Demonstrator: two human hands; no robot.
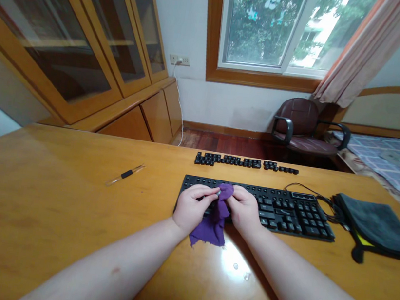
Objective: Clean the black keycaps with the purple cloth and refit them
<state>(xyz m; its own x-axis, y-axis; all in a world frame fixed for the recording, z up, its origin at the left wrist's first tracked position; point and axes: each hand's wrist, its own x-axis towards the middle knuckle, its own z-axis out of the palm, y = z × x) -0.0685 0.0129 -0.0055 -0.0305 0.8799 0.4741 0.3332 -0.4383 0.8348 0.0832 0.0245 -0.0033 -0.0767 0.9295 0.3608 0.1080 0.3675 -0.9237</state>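
My left hand (192, 207) pinches a small grey object (218, 191) between thumb and fingers, close to the top of a crumpled purple cloth (214, 225). The object is too small to identify. My right hand (244, 210) grips the cloth's upper part, and the cloth hangs down between my wrists. Both hands are held just above a black computer keyboard (288, 211), hiding its left half. Several rows of keys are missing or hidden there. Loose black keycaps (246, 163) stand in a long row beyond the keyboard.
The wooden desk (51, 189) has a slim transparent pen (125, 174) at the left. A dark grey zip pouch (374, 227) and the keyboard's black cable (305, 188) lie at the right. Beyond the desk are a wooden cabinet, a dark chair and a bed.
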